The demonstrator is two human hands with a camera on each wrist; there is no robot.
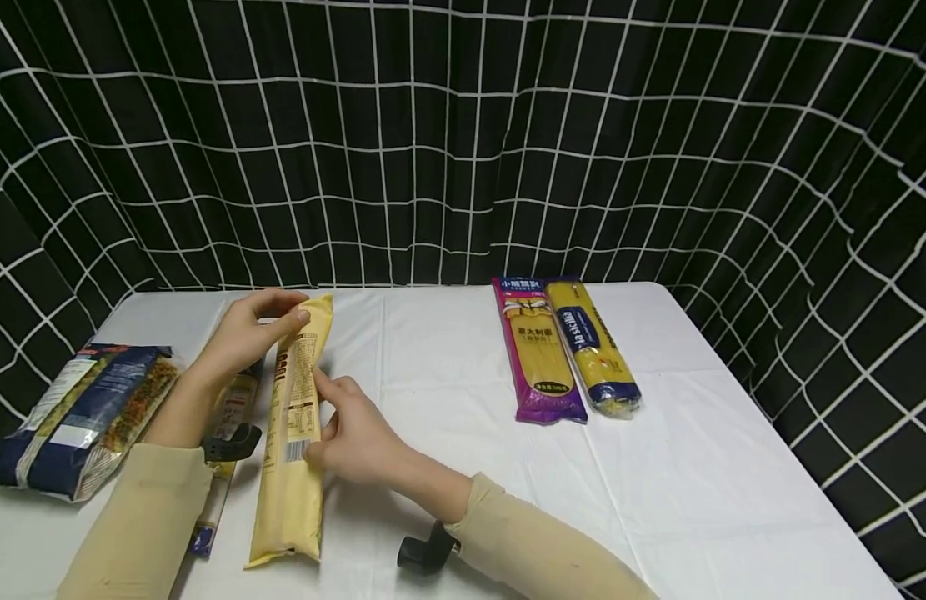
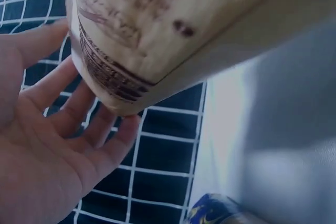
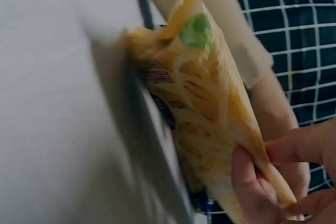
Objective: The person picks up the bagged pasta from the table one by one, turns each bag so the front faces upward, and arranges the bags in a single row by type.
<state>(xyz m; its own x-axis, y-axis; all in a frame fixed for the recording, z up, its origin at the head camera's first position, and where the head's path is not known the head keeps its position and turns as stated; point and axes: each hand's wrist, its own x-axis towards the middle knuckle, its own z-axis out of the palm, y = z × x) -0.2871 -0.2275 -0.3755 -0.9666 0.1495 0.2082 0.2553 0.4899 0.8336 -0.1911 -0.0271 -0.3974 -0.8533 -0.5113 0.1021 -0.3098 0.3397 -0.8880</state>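
Observation:
A long yellow pasta packet (image 1: 293, 433) is held tilted over the left part of the table, its back with barcode and small print facing the head camera. My left hand (image 1: 256, 325) grips its top end, thumb on the near face. Lower down, my right hand (image 1: 361, 433) pinches the right edge between thumb and fingers. In the right wrist view the packet's other face (image 3: 202, 93) carries a noodle picture and a green leaf. The left wrist view shows the left fingers (image 2: 79, 103) along the packet's end.
A second slim packet (image 1: 224, 475) lies partly hidden beneath my left forearm. Farther left is a dark blue bag (image 1: 95, 417) of mixed-colour pasta. On the right, a purple spaghetti packet (image 1: 541, 358) lies beside a yellow-and-blue one (image 1: 593, 350). A black grid curtain (image 1: 447, 150) encloses the white table (image 1: 447, 350).

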